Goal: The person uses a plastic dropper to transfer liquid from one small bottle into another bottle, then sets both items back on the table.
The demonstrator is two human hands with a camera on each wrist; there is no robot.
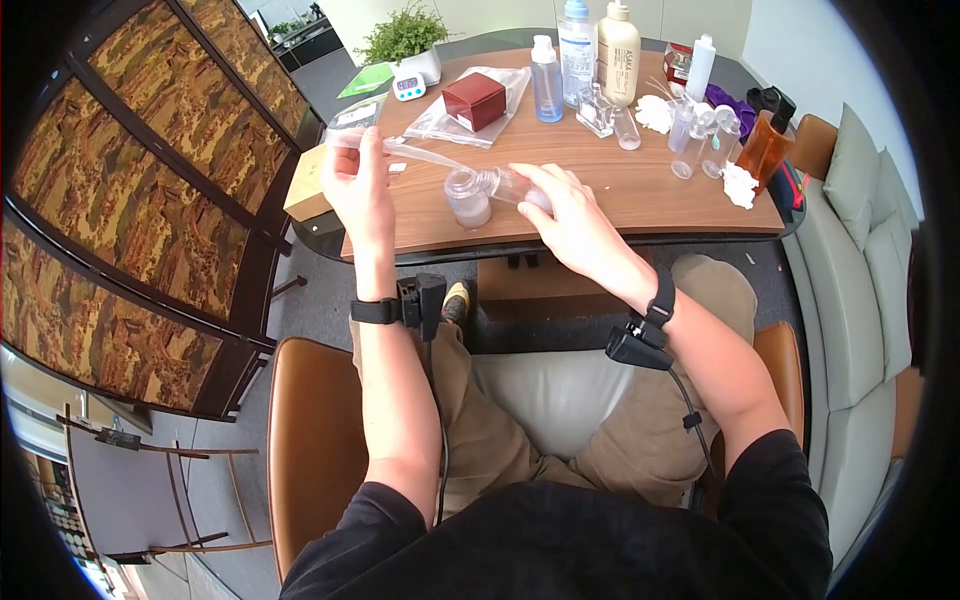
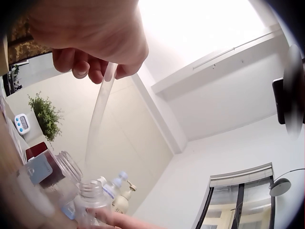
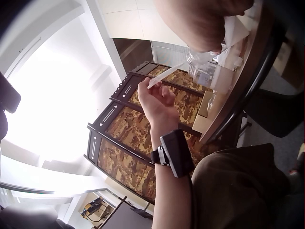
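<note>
A translucent plastic dropper (image 2: 99, 117) is pinched in my left hand (image 1: 362, 195), raised over the table's left side. In the left wrist view its thin end points down at the open mouth of a small clear bottle (image 2: 90, 191). My right hand (image 1: 572, 208) grips that bottle, tilted with its neck toward the left. Beside the neck stands a wide-mouthed clear jar (image 1: 468, 205) with pale contents, open at the top. The right hand's fingers partly cover the bottle; in the right wrist view the hand hides most of it.
Behind are a dark red box (image 1: 474, 102) on a plastic bag, a blue bottle (image 1: 547, 82) and a cream pump bottle (image 1: 618, 55). Several small clear bottles, crumpled tissue (image 1: 740, 186) and an amber bottle (image 1: 766, 150) stand right. A cardboard box (image 1: 308, 188) sits at the left edge.
</note>
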